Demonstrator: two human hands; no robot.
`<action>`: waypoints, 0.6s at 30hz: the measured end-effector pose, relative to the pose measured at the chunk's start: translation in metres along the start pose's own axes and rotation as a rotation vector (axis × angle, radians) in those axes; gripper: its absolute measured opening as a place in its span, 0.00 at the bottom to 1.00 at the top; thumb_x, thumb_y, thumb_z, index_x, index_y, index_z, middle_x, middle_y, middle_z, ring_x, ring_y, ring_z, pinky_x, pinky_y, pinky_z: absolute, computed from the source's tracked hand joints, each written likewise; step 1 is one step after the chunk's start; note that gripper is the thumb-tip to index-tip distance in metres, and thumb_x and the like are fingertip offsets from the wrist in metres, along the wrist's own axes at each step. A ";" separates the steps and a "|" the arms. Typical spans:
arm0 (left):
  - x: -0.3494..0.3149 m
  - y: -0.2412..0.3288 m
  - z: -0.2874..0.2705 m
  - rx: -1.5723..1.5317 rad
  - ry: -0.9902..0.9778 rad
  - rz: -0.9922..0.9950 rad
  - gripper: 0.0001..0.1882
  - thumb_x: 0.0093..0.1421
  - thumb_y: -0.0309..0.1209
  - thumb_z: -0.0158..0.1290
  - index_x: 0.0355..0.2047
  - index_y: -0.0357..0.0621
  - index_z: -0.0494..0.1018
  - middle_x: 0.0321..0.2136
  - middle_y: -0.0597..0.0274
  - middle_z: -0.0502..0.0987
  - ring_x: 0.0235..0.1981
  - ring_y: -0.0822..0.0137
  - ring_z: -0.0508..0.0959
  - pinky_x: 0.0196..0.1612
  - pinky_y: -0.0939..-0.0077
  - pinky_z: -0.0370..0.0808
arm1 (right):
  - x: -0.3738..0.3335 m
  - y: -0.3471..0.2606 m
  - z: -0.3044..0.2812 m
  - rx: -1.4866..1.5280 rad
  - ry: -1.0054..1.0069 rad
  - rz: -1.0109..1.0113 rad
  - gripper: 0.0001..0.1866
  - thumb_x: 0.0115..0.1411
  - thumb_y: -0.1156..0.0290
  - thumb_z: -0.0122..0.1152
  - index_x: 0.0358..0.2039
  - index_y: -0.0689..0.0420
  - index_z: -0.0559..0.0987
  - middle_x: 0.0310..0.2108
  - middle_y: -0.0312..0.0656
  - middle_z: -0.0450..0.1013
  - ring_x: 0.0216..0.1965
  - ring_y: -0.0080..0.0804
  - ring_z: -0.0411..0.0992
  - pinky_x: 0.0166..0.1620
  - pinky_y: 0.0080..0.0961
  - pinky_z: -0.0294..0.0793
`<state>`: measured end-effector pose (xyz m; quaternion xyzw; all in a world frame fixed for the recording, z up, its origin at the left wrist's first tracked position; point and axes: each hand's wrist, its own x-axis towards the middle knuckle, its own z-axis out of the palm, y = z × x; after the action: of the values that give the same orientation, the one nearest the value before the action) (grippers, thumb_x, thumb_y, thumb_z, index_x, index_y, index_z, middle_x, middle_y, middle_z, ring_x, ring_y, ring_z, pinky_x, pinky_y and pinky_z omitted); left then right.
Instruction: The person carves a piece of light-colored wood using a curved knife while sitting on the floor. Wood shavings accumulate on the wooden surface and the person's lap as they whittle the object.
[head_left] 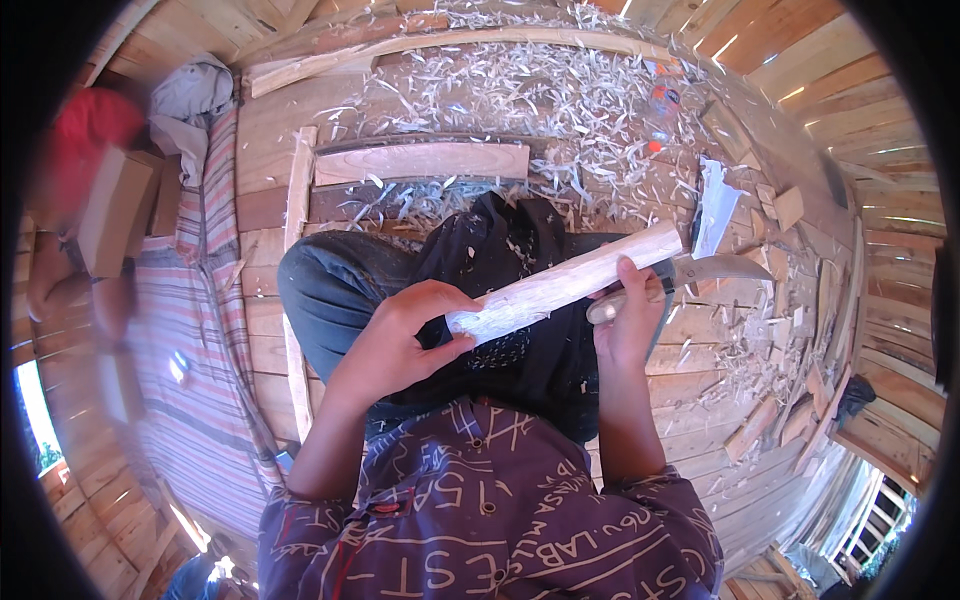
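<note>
Thumb and fingers of the left hand clamp the lower-left end of a pale, peeled, roughly cylindrical length of wood, while the right hand closes around the handle of a knife with a curved grey metal blade, its thumb pressed to the wood close to the opposite end. The wood sits above the lap of the seated worker, whose legs are folded in dark blue trousers beneath a bunched black cloth. Most of its length spans the space between the two hands; a short stub extends past the right thumb.

Its long axis runs on a slant across the body, from the left hand up and outward to the right, the far end pointing toward a crumpled whitish sheet on the floor. The knife blade points away to the right, clear of the wood.

Nearly white in the light, the wood shows a rough, faceted surface, with small darker flecks toward the left end and a bluntly cut right end. Pale curled wood shavings litter the brown plank floor ahead, around a flat, pinkish-brown board. At left, a blurred person in red appears beside a brown cardboard box.
</note>
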<state>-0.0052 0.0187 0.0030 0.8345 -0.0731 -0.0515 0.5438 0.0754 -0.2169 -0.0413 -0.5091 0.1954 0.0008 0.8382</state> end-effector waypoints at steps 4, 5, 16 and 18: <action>0.000 -0.005 0.003 0.091 0.070 0.102 0.11 0.45 0.24 0.62 0.31 0.46 0.77 0.38 0.58 0.76 0.38 0.56 0.76 0.42 0.68 0.72 | 0.001 -0.004 -0.001 0.033 0.024 -0.026 0.11 0.54 0.74 0.63 0.25 0.56 0.66 0.25 0.41 0.72 0.21 0.27 0.73 0.22 0.22 0.77; 0.000 -0.005 0.004 0.113 0.088 0.108 0.10 0.45 0.24 0.62 0.30 0.46 0.77 0.38 0.59 0.76 0.39 0.56 0.76 0.42 0.68 0.72 | 0.002 -0.005 -0.002 0.033 0.023 -0.026 0.11 0.54 0.74 0.63 0.25 0.56 0.67 0.25 0.41 0.72 0.21 0.27 0.73 0.22 0.22 0.77; 0.016 0.007 0.009 0.345 0.044 0.269 0.10 0.47 0.22 0.58 0.32 0.43 0.73 0.43 0.57 0.69 0.51 0.50 0.67 0.52 0.57 0.64 | 0.004 -0.010 -0.007 -0.039 0.055 -0.031 0.11 0.56 0.69 0.60 0.33 0.59 0.68 0.25 0.39 0.70 0.21 0.25 0.71 0.22 0.20 0.74; 0.019 0.010 0.010 0.378 0.045 0.311 0.10 0.49 0.22 0.56 0.33 0.41 0.71 0.43 0.56 0.68 0.52 0.47 0.66 0.53 0.55 0.63 | 0.006 -0.012 -0.007 -0.019 0.061 -0.026 0.11 0.56 0.69 0.60 0.32 0.59 0.69 0.25 0.39 0.70 0.22 0.24 0.70 0.22 0.19 0.72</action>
<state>0.0112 0.0026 0.0076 0.9011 -0.1969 0.0660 0.3806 0.0808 -0.2298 -0.0358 -0.5194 0.2143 -0.0237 0.8269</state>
